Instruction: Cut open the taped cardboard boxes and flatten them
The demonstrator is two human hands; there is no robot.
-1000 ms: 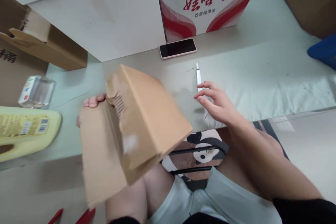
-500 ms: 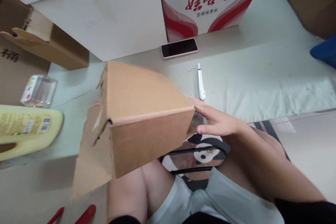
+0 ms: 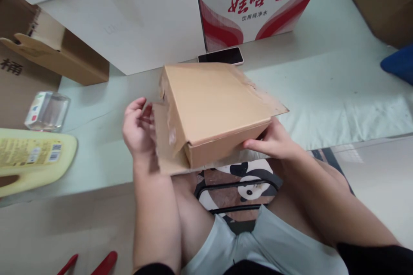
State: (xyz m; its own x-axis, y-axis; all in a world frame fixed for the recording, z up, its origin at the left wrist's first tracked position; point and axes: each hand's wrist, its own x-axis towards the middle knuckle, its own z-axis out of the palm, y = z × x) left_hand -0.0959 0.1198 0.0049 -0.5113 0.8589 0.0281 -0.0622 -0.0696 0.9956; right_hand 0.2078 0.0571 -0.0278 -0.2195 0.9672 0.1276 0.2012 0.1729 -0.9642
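Observation:
A brown cardboard box point(image 3: 216, 101) is held slightly tilted over the table's front edge, its end flaps standing out at left and right. My right hand point(image 3: 275, 139) grips the near right corner, thumb along the front side and fingers out of sight beneath. Beside the torn left flap point(image 3: 164, 137) is my left hand point(image 3: 138, 126), fingers loosely bent and apart; whether they touch the flap I cannot tell. Just behind the box lies a phone point(image 3: 222, 56), partly covered by it.
At the back stand a white box point(image 3: 129, 25) and a white-and-red carton point(image 3: 258, 8). On the left are a clear bottle point(image 3: 53, 109), a yellow jug point(image 3: 35, 159) and a brown carton point(image 3: 77, 58). Something blue point(image 3: 398, 64) sits at the right edge.
The cardboard box has moved right and away from me and turned, now covering the white utility knife. My left hand has come into view from behind it; my right hand has closed on its corner.

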